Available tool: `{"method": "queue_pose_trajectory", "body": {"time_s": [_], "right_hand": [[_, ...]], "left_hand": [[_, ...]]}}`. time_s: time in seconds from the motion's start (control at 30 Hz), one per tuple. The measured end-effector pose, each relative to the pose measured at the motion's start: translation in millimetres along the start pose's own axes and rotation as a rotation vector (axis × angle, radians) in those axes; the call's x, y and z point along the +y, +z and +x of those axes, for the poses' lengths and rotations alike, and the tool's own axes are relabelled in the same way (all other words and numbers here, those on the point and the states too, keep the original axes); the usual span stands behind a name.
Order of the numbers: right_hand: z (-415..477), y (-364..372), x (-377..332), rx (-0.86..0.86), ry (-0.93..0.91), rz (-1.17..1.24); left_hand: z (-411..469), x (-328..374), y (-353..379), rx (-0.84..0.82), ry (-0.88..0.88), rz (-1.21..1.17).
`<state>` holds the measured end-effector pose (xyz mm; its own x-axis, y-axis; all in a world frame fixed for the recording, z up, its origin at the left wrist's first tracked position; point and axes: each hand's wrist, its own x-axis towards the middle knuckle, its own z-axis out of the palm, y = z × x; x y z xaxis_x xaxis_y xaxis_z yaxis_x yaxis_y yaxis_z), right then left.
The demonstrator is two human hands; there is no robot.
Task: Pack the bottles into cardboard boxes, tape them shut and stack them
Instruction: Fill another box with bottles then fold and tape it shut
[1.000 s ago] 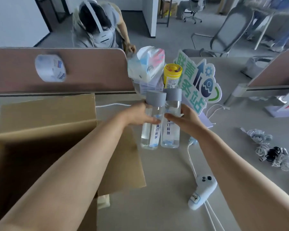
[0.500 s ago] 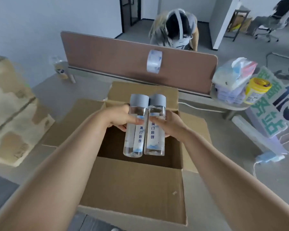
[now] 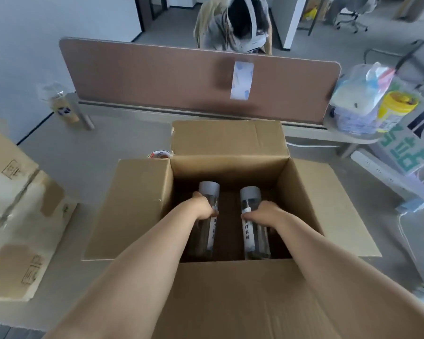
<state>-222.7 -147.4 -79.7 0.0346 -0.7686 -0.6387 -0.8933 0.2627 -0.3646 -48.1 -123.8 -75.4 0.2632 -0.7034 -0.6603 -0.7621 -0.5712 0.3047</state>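
Observation:
An open cardboard box stands on the grey desk with its four flaps spread out. Both my arms reach down into it. My left hand is closed around the neck of a clear bottle with a grey cap on the left side of the box. My right hand grips a second clear grey-capped bottle on the right side. The two bottles stand upright and apart, low inside the box. Their bottoms are hidden by the near wall.
A taped box lies at the left. A tape roll peeks out behind the left flap; another roll hangs on the brown divider. A person sits behind it. Tissue packs, a yellow canister and a sign stand right.
The two bottles were held together over the desk, then above the box. Now my hands have lowered them into the box and moved them apart.

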Motion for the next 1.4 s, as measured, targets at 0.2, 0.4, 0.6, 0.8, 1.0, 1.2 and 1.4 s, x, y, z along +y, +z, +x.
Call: {"method": "queue_pose_trajectory", "body": {"time_s": [0.2,0.4,0.6,0.8,1.0,1.2,1.4], "right_hand": [[-1.8,33.4,0.5,-0.007,0.108,0.096],[1.6,33.5,1.1,0.047,0.129,0.050],[-8.2,12.6,-5.0,0.236,0.048,0.006],[-65.0,2.8,-0.6,0.489,-0.198,0.152],[-127.5,26.3,29.3,0.612,-0.334,0.186],[-164.8,47.2,59.9,0.692,-0.340,0.108],[-181.6,61.7,89.3,0.791,-0.107,0.082]], "left_hand": [[19.3,-13.4,0.9,-0.016,0.022,0.182],[26.5,-17.0,6.8,0.003,-0.008,0.192],[5.2,-8.3,6.2,0.072,0.022,0.281],[-46.5,-10.0,-1.5,0.301,0.178,0.203],[-105.5,-29.6,20.6,0.543,0.296,0.101],[-153.1,-80.0,33.4,0.904,0.360,0.004],[-164.0,-117.5,52.5,0.872,0.219,-0.034]]}}
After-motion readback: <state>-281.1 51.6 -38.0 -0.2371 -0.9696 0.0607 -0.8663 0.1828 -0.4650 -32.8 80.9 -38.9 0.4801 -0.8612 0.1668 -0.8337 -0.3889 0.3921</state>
